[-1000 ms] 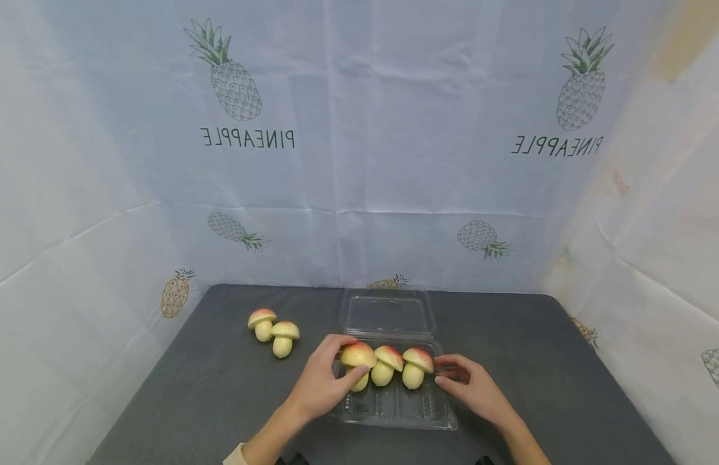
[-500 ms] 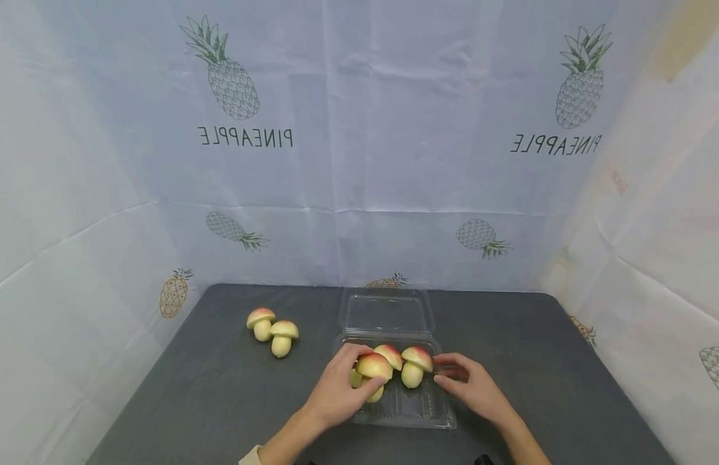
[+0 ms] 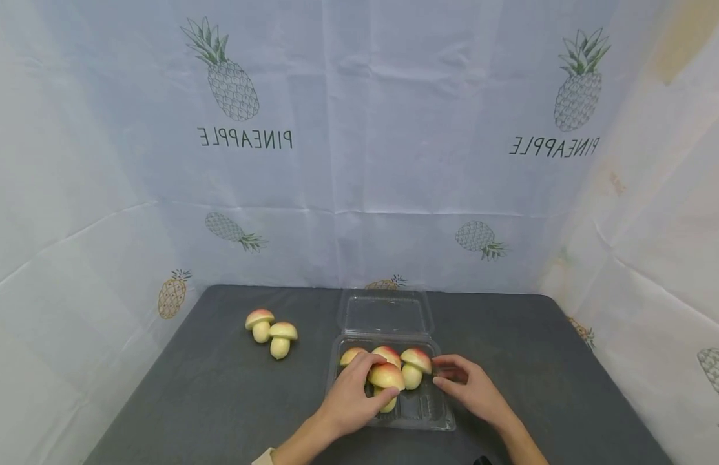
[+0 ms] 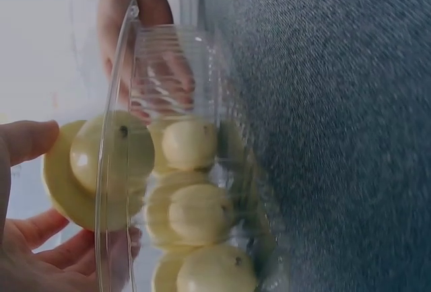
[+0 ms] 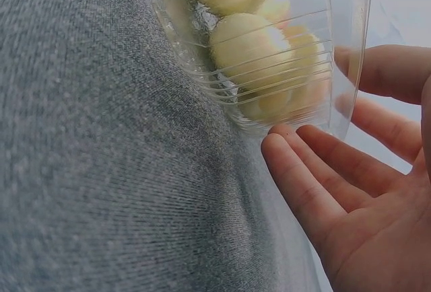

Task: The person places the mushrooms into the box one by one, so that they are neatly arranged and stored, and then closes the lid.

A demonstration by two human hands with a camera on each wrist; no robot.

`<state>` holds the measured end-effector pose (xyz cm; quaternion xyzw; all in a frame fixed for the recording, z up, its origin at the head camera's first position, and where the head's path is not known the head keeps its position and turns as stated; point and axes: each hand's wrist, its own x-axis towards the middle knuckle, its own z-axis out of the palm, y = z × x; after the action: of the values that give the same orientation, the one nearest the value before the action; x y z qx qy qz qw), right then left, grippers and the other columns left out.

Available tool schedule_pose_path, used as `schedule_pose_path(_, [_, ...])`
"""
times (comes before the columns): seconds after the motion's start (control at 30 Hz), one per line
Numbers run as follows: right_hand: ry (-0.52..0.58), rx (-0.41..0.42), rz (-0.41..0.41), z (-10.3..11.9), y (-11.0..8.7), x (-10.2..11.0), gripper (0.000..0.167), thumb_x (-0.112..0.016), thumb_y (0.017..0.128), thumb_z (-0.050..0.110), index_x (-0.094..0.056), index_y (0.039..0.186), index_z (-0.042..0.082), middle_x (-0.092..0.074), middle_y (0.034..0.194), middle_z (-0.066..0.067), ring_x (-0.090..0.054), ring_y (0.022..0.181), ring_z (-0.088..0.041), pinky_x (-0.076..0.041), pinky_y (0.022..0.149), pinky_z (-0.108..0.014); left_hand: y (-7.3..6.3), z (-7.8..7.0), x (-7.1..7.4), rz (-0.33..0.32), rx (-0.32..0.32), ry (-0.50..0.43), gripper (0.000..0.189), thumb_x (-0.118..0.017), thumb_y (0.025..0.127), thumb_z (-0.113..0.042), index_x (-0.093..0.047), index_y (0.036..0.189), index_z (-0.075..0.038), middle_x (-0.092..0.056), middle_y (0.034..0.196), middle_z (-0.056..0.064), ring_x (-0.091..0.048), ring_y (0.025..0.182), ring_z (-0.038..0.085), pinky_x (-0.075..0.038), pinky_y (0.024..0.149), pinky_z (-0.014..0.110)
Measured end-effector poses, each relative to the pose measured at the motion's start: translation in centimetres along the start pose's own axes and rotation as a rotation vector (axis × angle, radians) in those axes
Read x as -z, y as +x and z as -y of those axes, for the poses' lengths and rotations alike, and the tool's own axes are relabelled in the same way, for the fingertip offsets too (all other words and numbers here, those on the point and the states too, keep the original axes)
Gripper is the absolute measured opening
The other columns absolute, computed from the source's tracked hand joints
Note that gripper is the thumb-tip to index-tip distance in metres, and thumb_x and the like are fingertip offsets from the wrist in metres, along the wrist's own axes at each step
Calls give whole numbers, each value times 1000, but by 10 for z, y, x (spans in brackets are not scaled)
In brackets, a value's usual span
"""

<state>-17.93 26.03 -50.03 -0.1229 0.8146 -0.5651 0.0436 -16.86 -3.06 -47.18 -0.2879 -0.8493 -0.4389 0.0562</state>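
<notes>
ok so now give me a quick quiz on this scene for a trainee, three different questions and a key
1. How many mushroom-shaped pieces lie on the dark table, outside the clear container?
2. True or false: the lid is shut over the container.
3. Which of the hands holds a piece? a) the left, b) the right, c) neither

Key
1. Two.
2. False; it lies open at the far side of the container.
3. a; the left hand grips the held piece by its cap.
</notes>
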Motion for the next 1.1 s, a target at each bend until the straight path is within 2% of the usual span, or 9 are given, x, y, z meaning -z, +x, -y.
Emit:
schedule_pose_path(0.1, [-1,1,-2,-1,-1,0,46,-72,96,21,-58,134,-1,-58,135,-25,-65,112,-31,-57,83,-28,0,-1,-4,6,-2,-9,42,-69,96,-46,-59,124,-16,-59,121,-4,-58,105,10,-52,88,35])
schedule_pose_path(0.23, [5,2,2,-2,-1,0,46,-72,96,21,-58,134,-2,-57,135,-25,-65,112,-32,-57,83,-29,1,-2,-10,6,-43,-9,41,-70,96,-44,-59,123,-15,-60,121,-5,-58,104,9,-53,87,33])
schedule_pose_path(0.4, [11,7,19,-2,0,0,47,-71,97,21,-57,135,-2,-57,135,-26,-64,114,-34,-57,83,-28,2,-4,-16,1,-85,24,44,-70,96,-44,-60,124,-12,-60,122,-4,-59,109,11,-53,91,31])
schedule_pose_path(0.73, [13,32,19,-5,-2,0,45,-71,97,19,-57,135,-2,-57,135,-26,-64,113,-34,-57,83,-29,6,-10,-28,20,-67,59,47,-70,95,-46,-61,124,-10,-59,123,-3,-59,115,14,-52,96,34])
schedule_pose_path(1.0, [11,20,20,-4,-1,0,46,-71,98,21,-57,135,-2,-57,135,-26,-66,112,-30,-56,84,-29,9,-11,-39,-3,-114,124,45,-70,95,-47,-61,122,-12,-58,117,-4,-57,109,11,-52,91,30])
schedule_pose_path(1.1, [14,14,29,-2,-1,1,45,-69,99,20,-56,136,-3,-56,136,-27,-64,114,-33,-56,85,-29,11,-12,-42,12,-103,109,45,-71,95,-47,-61,122,-12,-58,115,-4,-57,104,9,-52,88,29])
